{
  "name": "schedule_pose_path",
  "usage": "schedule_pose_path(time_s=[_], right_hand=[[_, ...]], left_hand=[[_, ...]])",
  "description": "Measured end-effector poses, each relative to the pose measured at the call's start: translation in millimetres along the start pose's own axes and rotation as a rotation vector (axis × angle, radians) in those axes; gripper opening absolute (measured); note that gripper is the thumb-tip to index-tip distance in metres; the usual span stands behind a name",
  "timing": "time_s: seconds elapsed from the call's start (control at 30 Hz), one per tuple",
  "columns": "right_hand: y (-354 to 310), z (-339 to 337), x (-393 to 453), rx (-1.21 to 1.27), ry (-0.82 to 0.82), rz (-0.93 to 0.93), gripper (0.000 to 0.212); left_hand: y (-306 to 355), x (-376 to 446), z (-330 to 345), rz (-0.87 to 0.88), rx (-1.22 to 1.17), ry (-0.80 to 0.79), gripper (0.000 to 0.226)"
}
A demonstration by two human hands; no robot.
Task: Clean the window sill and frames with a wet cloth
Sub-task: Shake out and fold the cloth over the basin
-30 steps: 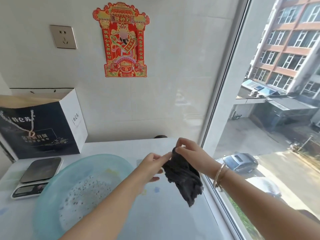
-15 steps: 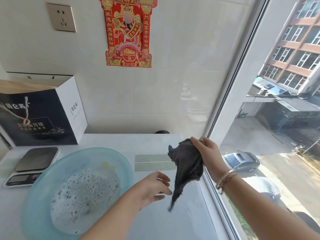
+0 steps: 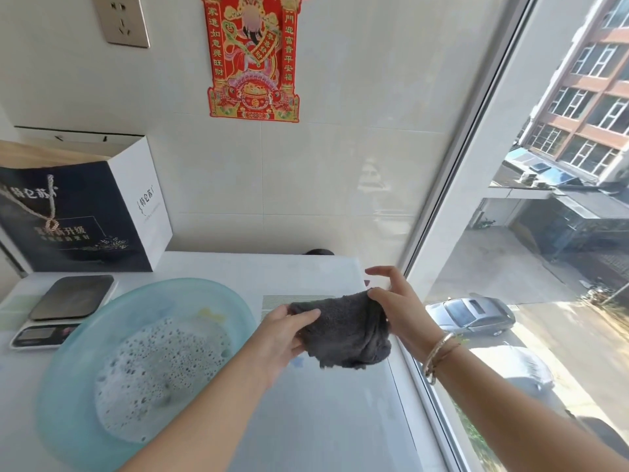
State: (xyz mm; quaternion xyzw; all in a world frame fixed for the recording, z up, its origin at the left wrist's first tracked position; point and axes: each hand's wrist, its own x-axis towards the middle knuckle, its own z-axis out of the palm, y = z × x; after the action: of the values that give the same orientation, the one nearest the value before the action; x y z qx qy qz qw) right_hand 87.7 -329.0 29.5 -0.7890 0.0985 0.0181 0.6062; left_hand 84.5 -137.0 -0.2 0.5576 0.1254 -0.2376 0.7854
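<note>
A dark grey cloth (image 3: 343, 330) hangs spread between both hands above the white counter (image 3: 326, 420). My left hand (image 3: 282, 335) pinches its left edge with thumb on top. My right hand (image 3: 396, 304) grips its right corner, with the upper fingers lifted apart; a bracelet sits on that wrist. The white window frame (image 3: 452, 206) rises diagonally just right of the cloth, and its lower rail (image 3: 425, 403) runs along the counter's right edge. Glass fills the right side of the view.
A pale blue basin (image 3: 68, 379) of foamy water stands at the left on the counter. Behind it lie a kitchen scale (image 3: 64, 304) and a dark blue gift box (image 3: 78, 212). A red paper decoration (image 3: 253, 56) and a socket (image 3: 121, 20) are on the tiled wall.
My left hand let go of the cloth, then came back up and took its left edge again. The cloth, dangling from my right hand half a second ago, is now stretched open between both hands.
</note>
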Motion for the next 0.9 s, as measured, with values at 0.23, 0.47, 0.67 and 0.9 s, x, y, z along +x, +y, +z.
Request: schedule_pose_path(time_s=[0.23, 0.47, 0.67, 0.9], right_hand=[[21.5, 1.9, 3.8, -0.059, -0.075, 0.221, 0.035], [16.7, 12.7, 26.8, -0.084, -0.052, 0.075, 0.045], [64.4, 25.5, 19.9, -0.408, -0.042, -0.173, 0.051], [151.1, 35.6, -16.8, -0.848, -0.299, 0.025, 0.057]], left_hand=[[-2.5, 5.4, -5.9, -0.047, 0.313, 0.143, 0.035], [14.9, 26.4, -2.9, 0.324, 0.629, 0.169, 0.029], [-28.7, 39.7, -24.0, 0.404, 0.763, 0.213, 0.049], [-132.6, 29.0, -43.5, 0.161, 1.051, 0.188, 0.043]])
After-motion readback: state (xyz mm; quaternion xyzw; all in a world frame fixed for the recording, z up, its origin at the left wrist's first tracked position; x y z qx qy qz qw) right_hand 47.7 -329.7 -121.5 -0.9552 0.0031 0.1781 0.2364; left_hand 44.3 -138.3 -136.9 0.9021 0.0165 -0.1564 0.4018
